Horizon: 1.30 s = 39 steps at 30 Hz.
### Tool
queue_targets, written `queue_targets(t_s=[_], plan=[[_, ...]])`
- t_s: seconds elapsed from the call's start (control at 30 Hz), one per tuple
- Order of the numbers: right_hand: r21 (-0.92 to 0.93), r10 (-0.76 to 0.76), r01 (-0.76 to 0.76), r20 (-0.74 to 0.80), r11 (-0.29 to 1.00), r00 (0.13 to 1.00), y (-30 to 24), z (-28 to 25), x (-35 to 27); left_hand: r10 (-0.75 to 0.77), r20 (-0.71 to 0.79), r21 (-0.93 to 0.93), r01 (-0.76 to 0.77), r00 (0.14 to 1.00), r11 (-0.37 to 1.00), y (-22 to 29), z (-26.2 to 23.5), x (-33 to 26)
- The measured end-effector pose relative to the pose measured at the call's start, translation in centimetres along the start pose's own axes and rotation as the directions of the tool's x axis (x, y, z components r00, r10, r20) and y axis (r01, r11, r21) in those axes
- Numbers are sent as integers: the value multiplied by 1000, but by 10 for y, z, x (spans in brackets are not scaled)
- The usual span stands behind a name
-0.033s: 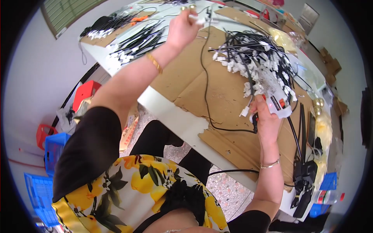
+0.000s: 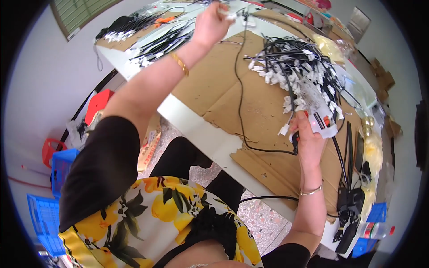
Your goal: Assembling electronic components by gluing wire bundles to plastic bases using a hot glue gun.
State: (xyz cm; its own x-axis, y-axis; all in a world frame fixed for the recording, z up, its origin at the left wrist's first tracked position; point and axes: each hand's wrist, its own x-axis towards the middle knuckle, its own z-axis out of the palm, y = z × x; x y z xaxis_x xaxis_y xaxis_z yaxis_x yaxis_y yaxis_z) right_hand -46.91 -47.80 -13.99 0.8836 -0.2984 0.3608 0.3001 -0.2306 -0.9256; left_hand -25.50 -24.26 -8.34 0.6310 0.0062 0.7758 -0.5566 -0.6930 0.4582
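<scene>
At the top centre of the frame the left hand (image 2: 211,24) pinches the white plug end of a black cable (image 2: 238,96) that trails down across the cardboard sheet (image 2: 210,85) on the white surface (image 2: 196,129). At centre right the right hand (image 2: 308,140) is closed around a small white device (image 2: 324,125) and the cable's other end, beside a heap of black cables with white connectors (image 2: 304,76). Blue crates (image 2: 62,167) stand on the floor at lower left; I cannot tell their contents.

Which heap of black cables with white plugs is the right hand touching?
The big tangled heap of black cables with white plugs on the brown cardboard sheet: the right hand rests at its near end. The two smaller bundles lie far left.
</scene>
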Motion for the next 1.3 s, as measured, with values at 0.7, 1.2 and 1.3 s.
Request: queue_targets(t_s=[0.7, 1.2, 1.3], plan=[[-20, 135, -135, 29, 991, 990, 28, 2, 1, -529, -221, -91, 523, 819, 847, -131, -96, 4], [30, 166, -168, 73, 985, 983, 31, 6, 0, -360, 81, 73, 355, 929, 932, -125, -106, -141], [37, 155, -158, 74, 987, 985, 29, 6, -1, -267, 62, 194, 251, 962, 948, -131, -106, -148]])
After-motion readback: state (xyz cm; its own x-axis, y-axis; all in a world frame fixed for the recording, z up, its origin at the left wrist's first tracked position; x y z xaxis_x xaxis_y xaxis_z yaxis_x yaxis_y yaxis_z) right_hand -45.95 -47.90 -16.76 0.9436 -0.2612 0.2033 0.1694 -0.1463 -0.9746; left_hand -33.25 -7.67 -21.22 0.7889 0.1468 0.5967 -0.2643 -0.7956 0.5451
